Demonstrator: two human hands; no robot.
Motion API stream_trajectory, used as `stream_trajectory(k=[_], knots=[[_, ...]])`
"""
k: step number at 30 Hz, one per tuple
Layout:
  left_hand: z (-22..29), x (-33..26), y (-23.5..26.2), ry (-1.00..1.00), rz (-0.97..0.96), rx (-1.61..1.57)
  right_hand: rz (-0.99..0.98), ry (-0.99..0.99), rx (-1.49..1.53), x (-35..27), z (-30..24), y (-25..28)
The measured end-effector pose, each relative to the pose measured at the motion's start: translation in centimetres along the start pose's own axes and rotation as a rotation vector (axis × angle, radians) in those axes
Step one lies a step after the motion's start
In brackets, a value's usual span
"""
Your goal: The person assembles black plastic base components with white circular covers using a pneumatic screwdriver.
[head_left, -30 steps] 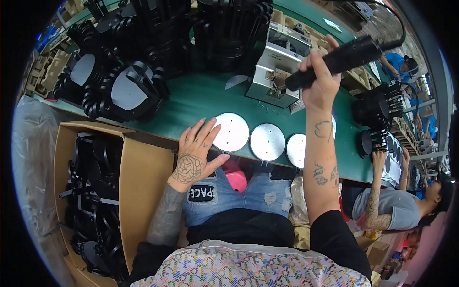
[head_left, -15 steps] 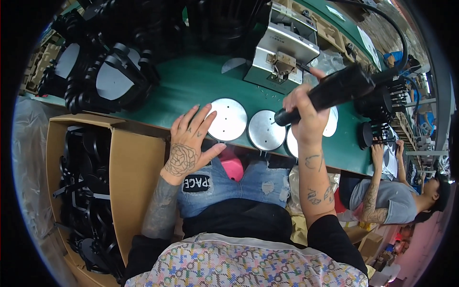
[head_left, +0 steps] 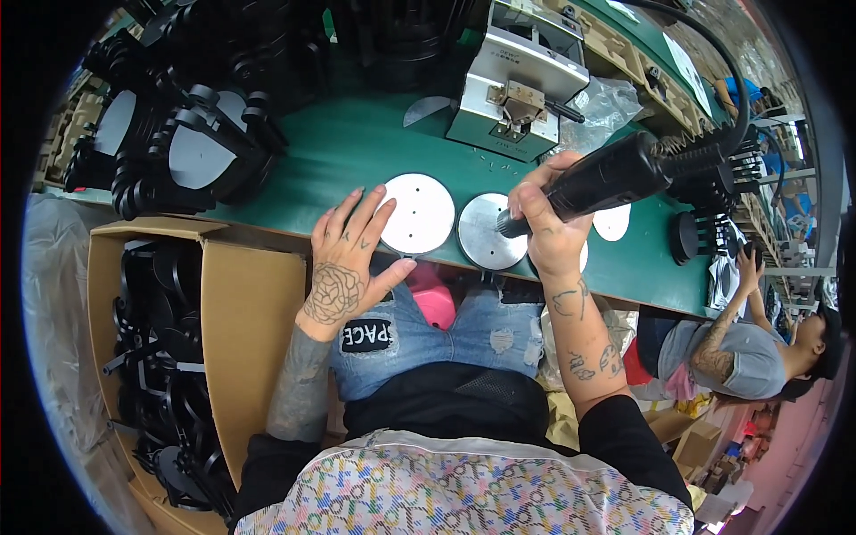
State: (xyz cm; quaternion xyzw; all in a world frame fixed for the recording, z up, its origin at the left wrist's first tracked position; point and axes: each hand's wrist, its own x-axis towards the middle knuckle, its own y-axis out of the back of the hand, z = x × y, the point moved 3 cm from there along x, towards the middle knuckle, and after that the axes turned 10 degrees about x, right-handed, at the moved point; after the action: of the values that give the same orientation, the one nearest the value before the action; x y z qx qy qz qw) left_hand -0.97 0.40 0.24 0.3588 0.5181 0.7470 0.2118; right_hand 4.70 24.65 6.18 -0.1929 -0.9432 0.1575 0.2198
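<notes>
The right hand grips a black cylindrical power tool, probably rigid, rather heavy, best held mid-barrel, over the middle round silver metal plate, while the open left hand touches the left plate.

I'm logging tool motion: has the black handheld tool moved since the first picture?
Yes: the black handheld tool has moved down the picture, away from the metal machine, its tip now over the second disc from the left.
</notes>
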Motion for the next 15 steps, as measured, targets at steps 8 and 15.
stream_trajectory(k=[8,15], knots=[[0.0,-0.1,0.0,-0.009,0.023,0.009,0.043,0.220,0.034,6.9,-3.2,-1.5],[-0.1,-0.4,-0.3,-0.001,0.028,-0.025,0.072,0.304,-0.081,12.9,-1.9,-2.7]])
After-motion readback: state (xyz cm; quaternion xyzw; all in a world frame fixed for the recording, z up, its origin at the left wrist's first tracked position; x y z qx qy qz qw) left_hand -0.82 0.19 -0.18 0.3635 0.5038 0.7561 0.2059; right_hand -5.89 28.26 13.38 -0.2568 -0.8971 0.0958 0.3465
